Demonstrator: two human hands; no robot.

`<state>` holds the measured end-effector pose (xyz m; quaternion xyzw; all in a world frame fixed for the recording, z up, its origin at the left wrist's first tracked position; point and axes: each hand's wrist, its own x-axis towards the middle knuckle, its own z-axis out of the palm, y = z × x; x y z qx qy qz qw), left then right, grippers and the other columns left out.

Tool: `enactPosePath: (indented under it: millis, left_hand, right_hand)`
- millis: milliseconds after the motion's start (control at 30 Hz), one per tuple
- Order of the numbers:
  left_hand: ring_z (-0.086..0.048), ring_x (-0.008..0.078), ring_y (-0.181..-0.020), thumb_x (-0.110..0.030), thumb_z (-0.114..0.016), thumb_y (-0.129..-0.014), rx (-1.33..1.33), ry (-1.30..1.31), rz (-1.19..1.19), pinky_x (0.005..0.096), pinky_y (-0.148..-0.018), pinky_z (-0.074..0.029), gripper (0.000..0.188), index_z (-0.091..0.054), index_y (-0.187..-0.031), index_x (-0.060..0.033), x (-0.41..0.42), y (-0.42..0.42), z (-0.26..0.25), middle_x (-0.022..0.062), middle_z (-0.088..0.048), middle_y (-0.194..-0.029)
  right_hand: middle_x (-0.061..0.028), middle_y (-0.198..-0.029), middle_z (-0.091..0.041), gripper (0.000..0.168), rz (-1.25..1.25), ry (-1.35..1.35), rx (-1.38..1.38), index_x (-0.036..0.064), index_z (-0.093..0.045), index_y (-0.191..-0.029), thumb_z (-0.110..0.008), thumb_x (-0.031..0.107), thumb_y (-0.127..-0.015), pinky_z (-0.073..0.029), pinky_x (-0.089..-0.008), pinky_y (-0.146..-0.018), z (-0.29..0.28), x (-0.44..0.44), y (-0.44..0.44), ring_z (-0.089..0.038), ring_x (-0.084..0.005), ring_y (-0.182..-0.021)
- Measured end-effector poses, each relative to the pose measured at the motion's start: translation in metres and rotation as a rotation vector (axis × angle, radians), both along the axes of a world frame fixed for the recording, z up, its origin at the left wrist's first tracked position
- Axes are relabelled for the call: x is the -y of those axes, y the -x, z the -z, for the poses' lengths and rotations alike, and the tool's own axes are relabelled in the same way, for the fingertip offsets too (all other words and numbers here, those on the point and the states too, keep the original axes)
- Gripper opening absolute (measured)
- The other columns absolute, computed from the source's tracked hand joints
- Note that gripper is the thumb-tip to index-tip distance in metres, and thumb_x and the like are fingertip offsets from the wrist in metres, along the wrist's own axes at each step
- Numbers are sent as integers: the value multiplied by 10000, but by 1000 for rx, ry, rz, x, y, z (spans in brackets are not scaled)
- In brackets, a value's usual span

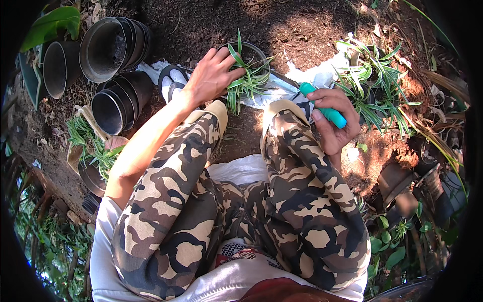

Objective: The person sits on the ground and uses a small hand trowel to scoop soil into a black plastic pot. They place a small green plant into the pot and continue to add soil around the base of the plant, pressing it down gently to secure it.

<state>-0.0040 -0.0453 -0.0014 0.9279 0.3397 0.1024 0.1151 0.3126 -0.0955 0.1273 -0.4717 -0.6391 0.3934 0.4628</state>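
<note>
Between my feet stands a dark round pot (261, 52) with a spider plant (249, 77) in it, its striped leaves spilling over the near rim. My left hand (216, 75) reaches in from the left, its fingers curled around the plant's leaves; some fingertips are hidden among them. On the right, my right hand (337, 117) grips the teal handle of a hand tool (332, 116) above my right knee. The tool's thin metal part points up and left toward the pot, and its tip is hard to make out.
Stacked black plastic pots (103, 49) lie on their sides at the left, with more nested pots (109, 111) below them. Cut spider plants (81, 137) lie near my left arm. Potted spider plants (371, 79) stand at the right. Dark loose soil (211, 19) spreads ahead.
</note>
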Motion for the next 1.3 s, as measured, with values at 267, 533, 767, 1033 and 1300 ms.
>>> enactPosePath:
  millis: [267,533,767,1033,1300]
  left_hand:
    - [-578,284,-1196,-169,-914,-601,-37,65,-19,423,-964,-483,558,-793,-1146,-172,0,-4,-2,54,-638,-1300]
    - [-571,283,-1217,-157,-919,-590,-61,81,-16,420,-990,-478,610,-785,-1185,-173,1,-1,-6,63,-618,-1290]
    - [-570,290,-1239,-130,-902,-623,-85,56,39,426,-1009,-478,614,-769,-1221,-175,1,-2,-2,73,-611,-1322]
    - [-580,318,-1242,-145,-897,-672,-3,117,26,453,-1016,-481,591,-736,-1241,-144,0,2,-6,107,-615,-1380]
    - [-610,418,-1325,-231,-814,-883,437,314,-335,509,-1132,-477,539,-666,-1365,-38,0,29,-24,210,-612,-1451]
  right_hand:
    - [-238,-1048,-795,204,17,-7,11,-49,-735,-1018,-736,-69,-814,-601,-410,-911,2,1,-1,-779,-319,-970]
    - [-239,-1052,-795,202,22,-13,5,-48,-735,-1015,-733,-73,-815,-601,-402,-896,2,1,0,-779,-316,-975]
    - [-238,-1051,-795,202,22,-11,1,-47,-735,-1016,-730,-73,-816,-601,-403,-897,2,1,1,-779,-316,-977]
    - [-236,-1048,-798,193,37,-6,0,-44,-735,-1015,-730,-56,-822,-601,-408,-908,3,2,0,-780,-317,-972]
    - [-230,-1043,-801,199,41,17,-1,-37,-741,-1021,-743,-54,-822,-599,-416,-925,-1,3,2,-780,-320,-972]
